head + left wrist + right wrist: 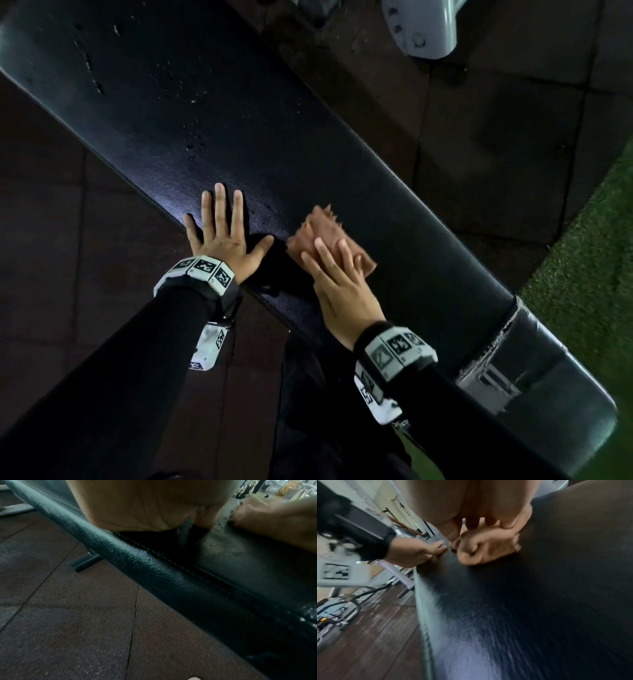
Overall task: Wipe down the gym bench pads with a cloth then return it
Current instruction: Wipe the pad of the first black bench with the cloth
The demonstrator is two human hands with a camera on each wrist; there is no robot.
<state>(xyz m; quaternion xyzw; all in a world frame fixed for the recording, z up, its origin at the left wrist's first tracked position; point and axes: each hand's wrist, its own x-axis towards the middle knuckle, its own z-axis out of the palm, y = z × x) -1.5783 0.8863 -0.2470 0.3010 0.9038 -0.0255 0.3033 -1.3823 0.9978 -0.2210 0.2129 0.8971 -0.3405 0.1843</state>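
A long black bench pad (239,120) runs diagonally from upper left to lower right. Droplets (195,137) speckle its upper part. My left hand (222,233) lies flat on the pad's near edge with its fingers spread and holds nothing. Just to its right, my right hand (339,284) presses a brown cloth (318,229) onto the pad with straight fingers. In the right wrist view the cloth (488,547) is bunched under my fingers on the pad (522,601), with my left hand (412,553) beside it. The left wrist view shows the pad's stitched edge (137,563) under my palm (137,504).
A second black pad (555,370) with a worn grey seam follows at the lower right. Dark rubber floor tiles (496,137) surround the bench, and green turf (599,257) lies to the right. A grey machine part (421,27) stands beyond the bench. A bench foot (84,563) rests on the floor.
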